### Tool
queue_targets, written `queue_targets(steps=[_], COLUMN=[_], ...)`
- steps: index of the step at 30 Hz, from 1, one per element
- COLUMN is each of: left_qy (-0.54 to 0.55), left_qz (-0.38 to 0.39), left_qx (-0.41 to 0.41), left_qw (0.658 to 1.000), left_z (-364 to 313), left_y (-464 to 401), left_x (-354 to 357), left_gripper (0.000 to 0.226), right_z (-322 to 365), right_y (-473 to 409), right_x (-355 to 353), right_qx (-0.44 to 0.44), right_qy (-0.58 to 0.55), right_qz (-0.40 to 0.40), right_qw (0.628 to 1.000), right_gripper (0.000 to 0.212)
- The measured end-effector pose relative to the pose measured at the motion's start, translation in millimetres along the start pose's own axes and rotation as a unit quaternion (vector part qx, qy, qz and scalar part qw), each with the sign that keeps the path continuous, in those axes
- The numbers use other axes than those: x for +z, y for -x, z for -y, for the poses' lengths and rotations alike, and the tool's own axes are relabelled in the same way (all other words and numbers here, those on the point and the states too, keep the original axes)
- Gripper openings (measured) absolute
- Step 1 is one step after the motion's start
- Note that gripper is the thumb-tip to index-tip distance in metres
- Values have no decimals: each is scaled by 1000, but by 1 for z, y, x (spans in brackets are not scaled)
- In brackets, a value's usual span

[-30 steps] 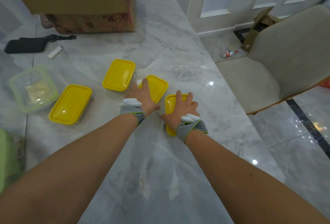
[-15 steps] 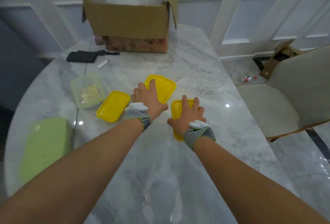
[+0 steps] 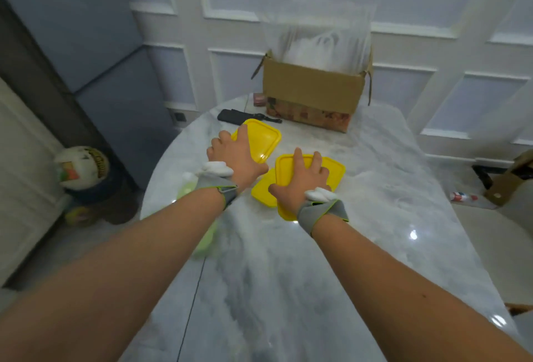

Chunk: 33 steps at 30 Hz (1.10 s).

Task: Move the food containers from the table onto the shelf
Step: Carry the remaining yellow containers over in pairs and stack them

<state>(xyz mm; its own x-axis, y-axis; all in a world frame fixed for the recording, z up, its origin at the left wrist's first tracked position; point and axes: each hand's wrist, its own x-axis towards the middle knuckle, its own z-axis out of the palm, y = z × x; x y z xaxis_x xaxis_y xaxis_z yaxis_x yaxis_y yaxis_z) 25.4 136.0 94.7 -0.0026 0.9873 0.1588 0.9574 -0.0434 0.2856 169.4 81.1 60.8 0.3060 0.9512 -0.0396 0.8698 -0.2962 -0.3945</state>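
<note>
On the marble table, the left hand grips a far yellow-lidded container; the right hand clasps a nearer yellow-lidded container; a third yellow lid lies between; a cardboard box stands far behind.

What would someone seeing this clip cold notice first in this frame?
The bright yellow lids at the table's centre: the left hand grips one yellow-lidded container, and the right hand grips another, with a third yellow lid showing between the wrists. Behind them, at the far end of the marble table, stands an open cardboard box stuffed with clear plastic.
</note>
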Motion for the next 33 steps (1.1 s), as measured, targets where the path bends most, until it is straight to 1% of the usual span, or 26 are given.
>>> queue_targets(steps=[2, 4, 8, 9, 11, 12, 13, 14, 17, 19, 23, 25, 27, 30, 33], left_qy=[-14, -23, -35, -33, -45, -48, -48, -50, -68, -81, -90, -90, -90, -97, -88], left_qz=[-22, -34, -64, -67, -82, -89, -95, -103, -124, -129, -139, -143, -147, -150, -160], left_qx=[-28, -32, -72, -74, -91, -100, -104, -115, -139, -162, -195, -219, -226, -247, -266], left_qw=[999, 999, 995, 994, 991, 990, 989, 987, 980, 975, 967, 961, 959, 952, 947], left_z=[51, 77, 171, 180, 228, 253, 261, 283, 347, 393, 446, 473, 484, 520, 548], left_y=[2, 1, 15, 17, 27, 33, 34, 38, 47, 54, 60, 60, 60, 52, 45], left_x=[-39, -61, -119, -124, -148, -160, -164, -174, -196, -213, -234, -245, -252, -262, -273], left_gripper=[99, 98, 99, 99, 97, 98, 101, 103, 95, 90, 86, 86, 84, 84, 84], right_z=[57, 89, 186, 195, 242, 266, 273, 293, 349, 389, 440, 471, 488, 532, 572], right_y=[14, 21, 54, 57, 76, 85, 85, 93, 115, 130, 146, 151, 153, 149, 141], right_x=[3, 2, 18, 20, 32, 40, 41, 48, 67, 82, 92, 98, 100, 117, 129], right_qx=[-39, -44, -96, -95, -120, -131, -136, -147, -169, -193, -225, -250, -251, -279, -302], right_qy=[-1, -3, -9, -10, -12, -9, -8, -12, -23, -33, -27, -18, -15, -26, -24], right_qz=[1, 1, 5, 4, 12, 13, 8, 5, 9, 23, 49, 54, 54, 62, 55], right_qw=[999, 999, 995, 995, 993, 991, 991, 989, 985, 980, 973, 967, 966, 958, 952], right_gripper=[113, 112, 112, 112, 112, 111, 110, 108, 104, 106, 114, 113, 111, 108, 110])
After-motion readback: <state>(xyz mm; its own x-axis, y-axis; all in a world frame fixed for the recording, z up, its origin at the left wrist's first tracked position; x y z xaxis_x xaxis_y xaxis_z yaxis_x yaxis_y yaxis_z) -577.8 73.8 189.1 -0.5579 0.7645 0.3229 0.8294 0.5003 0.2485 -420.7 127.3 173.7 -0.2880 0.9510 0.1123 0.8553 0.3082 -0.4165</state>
